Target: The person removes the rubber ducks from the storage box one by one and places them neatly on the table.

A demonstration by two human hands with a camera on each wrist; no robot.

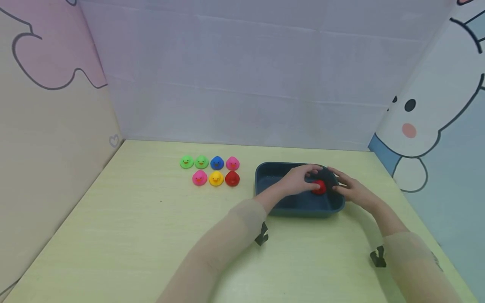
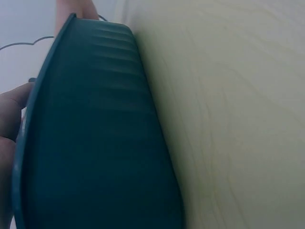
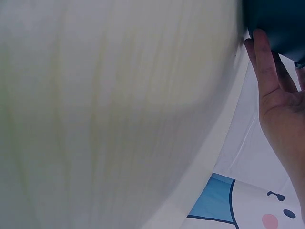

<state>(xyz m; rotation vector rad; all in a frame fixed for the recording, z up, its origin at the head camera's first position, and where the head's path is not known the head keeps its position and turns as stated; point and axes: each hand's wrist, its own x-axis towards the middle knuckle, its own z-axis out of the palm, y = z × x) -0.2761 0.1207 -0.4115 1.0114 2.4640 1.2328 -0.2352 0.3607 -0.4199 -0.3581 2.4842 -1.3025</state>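
Note:
My left hand [image 1: 297, 180] reaches over a dark blue-green tray [image 1: 291, 206]. Its thumb tip meets a small red toy duck [image 1: 321, 188] lying in the right part of the tray; the other fingers stretch above the duck, apart from it. At the tray's right end is my right hand [image 1: 354, 191], its fingers spread along the rim. The right wrist view shows straight fingers [image 3: 267, 67] against the tray's outer wall [image 3: 281, 24]. In the left wrist view, the tray's side [image 2: 105, 124] hides most of the left hand.
Left of the tray, toy ducks stand in two rows: light green [image 1: 187, 161], another green [image 1: 201, 162], blue [image 1: 217, 163] and pink [image 1: 233, 163] behind; pink [image 1: 199, 177], yellow [image 1: 216, 178] and red [image 1: 232, 178] in front. Cartoon-printed walls border the pale wooden table [image 1: 151, 235].

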